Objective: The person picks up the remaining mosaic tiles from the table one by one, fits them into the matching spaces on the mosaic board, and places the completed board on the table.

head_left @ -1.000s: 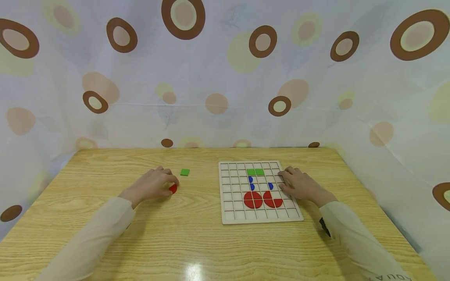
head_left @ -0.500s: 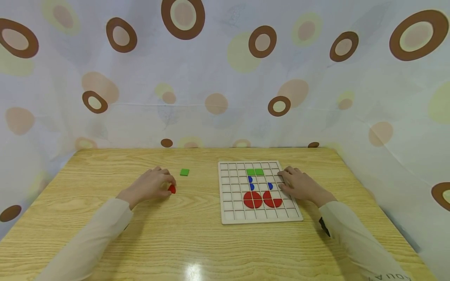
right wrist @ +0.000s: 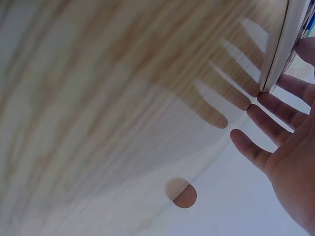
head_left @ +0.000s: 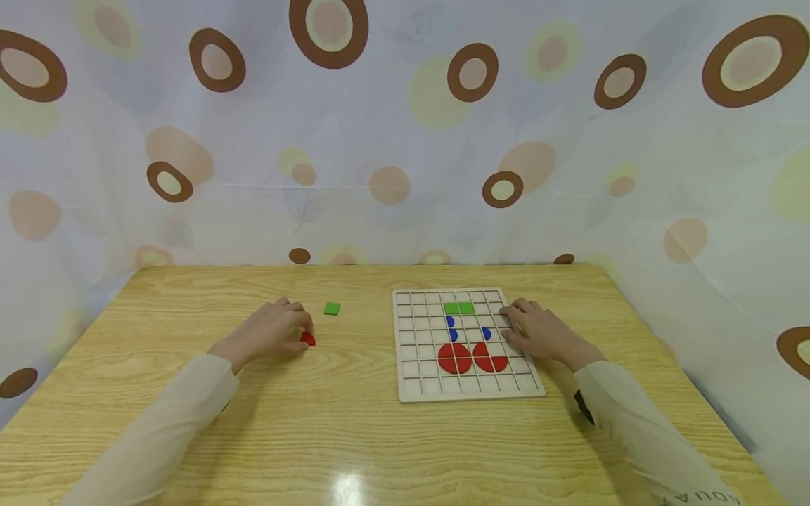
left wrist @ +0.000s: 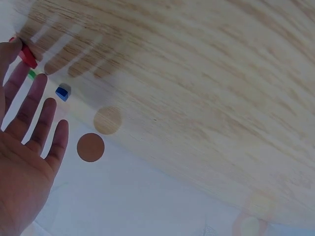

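Observation:
My left hand point(head_left: 268, 332) pinches a red quarter-circle tile point(head_left: 308, 339) between thumb and index finger, just over the wooden table at left; the other fingers are spread in the left wrist view. A small blue piece point(left wrist: 62, 92) lies beyond those fingertips, hidden in the head view. A green square tile point(head_left: 332, 308) lies just past the hand. At right, the straight fingers of my right hand point(head_left: 543, 333) touch the side of a white grid board point(head_left: 411, 388). On the board are two green squares point(head_left: 458, 308), blue half-circles point(head_left: 451, 335) and red quarter-circles point(head_left: 455, 358).
The wooden table point(head_left: 354, 429) reaches back to a curtain point(head_left: 405, 126) printed with brown and beige circles. That curtain also hangs along both sides. Bare tabletop lies between the left hand and the board.
My left hand has drawn slightly left with the red tile, which turned between the fingers. The right hand and the board have stayed in place.

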The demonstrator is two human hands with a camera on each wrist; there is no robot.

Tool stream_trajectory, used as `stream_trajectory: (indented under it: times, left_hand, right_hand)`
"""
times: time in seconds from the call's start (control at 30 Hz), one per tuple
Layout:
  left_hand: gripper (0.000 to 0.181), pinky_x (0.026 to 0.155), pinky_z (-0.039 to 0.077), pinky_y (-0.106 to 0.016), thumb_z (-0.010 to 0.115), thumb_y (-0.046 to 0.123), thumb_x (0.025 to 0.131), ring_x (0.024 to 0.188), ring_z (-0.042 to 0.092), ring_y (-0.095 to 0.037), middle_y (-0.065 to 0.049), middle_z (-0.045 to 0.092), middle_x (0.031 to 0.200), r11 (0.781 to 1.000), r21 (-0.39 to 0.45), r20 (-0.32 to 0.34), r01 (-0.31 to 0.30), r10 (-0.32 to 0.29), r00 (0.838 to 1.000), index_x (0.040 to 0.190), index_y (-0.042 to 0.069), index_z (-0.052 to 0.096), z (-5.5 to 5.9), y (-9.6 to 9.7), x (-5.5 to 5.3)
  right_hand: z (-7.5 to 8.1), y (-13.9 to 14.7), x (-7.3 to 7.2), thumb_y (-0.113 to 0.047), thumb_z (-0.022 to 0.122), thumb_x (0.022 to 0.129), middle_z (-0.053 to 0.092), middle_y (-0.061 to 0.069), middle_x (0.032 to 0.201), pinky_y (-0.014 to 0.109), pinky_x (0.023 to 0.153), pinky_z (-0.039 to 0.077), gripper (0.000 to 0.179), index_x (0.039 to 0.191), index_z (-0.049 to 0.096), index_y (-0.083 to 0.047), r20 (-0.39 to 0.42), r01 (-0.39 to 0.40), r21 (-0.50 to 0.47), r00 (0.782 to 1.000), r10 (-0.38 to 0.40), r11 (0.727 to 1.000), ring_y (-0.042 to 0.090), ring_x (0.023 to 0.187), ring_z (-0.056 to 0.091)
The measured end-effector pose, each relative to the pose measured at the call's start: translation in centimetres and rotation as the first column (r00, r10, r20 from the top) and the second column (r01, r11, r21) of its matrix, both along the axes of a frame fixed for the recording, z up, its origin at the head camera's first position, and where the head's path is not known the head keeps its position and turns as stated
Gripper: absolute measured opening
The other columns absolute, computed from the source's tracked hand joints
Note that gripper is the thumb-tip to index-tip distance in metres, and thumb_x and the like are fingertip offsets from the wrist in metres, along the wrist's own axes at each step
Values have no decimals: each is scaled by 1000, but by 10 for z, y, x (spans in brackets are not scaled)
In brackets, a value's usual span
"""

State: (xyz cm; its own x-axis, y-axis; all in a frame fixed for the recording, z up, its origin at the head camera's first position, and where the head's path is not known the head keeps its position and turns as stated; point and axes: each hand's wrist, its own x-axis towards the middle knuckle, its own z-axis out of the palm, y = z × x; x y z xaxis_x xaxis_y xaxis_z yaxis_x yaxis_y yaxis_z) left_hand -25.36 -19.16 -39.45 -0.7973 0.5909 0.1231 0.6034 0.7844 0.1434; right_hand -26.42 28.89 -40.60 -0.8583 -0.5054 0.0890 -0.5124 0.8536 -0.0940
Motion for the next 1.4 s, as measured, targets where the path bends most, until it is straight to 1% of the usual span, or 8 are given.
stream_trajectory:
  times: [0.13,0.3,0.53,0.83,1.03,1.13,1.33,1.4]
  left_hand:
    - [12,74,44,-40,73,26,75,86,51,-19,6,61,91,1000,-5,-3,-12,12,1000,85,23,66,0,-1,0]
    - [13,77,44,-41,74,27,74,88,52,-19,7,61,92,1000,-6,-7,-18,18,1000,84,25,66,0,0,-1]
    - [14,82,44,-44,73,28,75,92,53,-21,6,61,94,1000,-3,-34,7,-7,999,86,23,65,3,5,0]
    - [16,83,44,-43,72,30,75,93,54,-20,6,61,95,999,-23,-64,48,-49,997,86,22,64,6,23,0]
    - [14,83,44,-43,71,30,75,96,53,-19,7,61,94,997,3,-83,79,-78,993,85,22,64,3,35,-1]
    - [14,81,44,-42,71,29,74,92,53,-18,7,61,91,995,10,-105,100,-99,990,84,22,64,2,42,-2]
    - [14,79,45,-39,70,29,74,89,53,-17,6,61,89,991,-25,-137,129,-132,982,84,21,64,3,60,-2]
    - [14,79,45,-39,69,30,74,90,53,-17,6,61,90,990,-38,-137,136,-140,981,84,21,65,4,66,-2]
  right_hand:
    - [1,-1,0,-23,54,91,51,18,115,54,82,43,40,124,51,-1,-3,-6,-4,1000,6,1000,36,101,50]
    - [0,0,0,-23,54,91,51,18,116,54,82,43,39,123,51,-1,-4,-9,-7,1000,9,1000,36,101,51]
    - [0,0,0,-23,54,91,51,17,115,54,80,43,40,123,51,-1,-7,-6,-6,1000,6,1000,36,99,51]
    - [1,-1,0,-24,53,91,51,18,115,55,81,43,40,124,51,-1,-5,1,0,1000,-1,1000,37,101,51]
    - [1,-1,1,-24,54,91,51,17,115,54,80,43,40,123,51,-1,1,6,-1,1000,-6,1000,36,100,51]
    - [1,-1,1,-24,54,91,51,17,115,54,80,43,40,124,51,-1,3,6,-3,1000,-6,1000,36,100,51]
    - [-2,0,-1,-27,53,91,50,15,116,55,81,42,42,125,50,-2,17,14,1,1000,-14,1000,35,102,50]
    - [-2,0,-2,-27,52,91,50,14,116,56,81,42,43,126,50,-2,21,19,-2,1000,-18,1000,34,103,50]
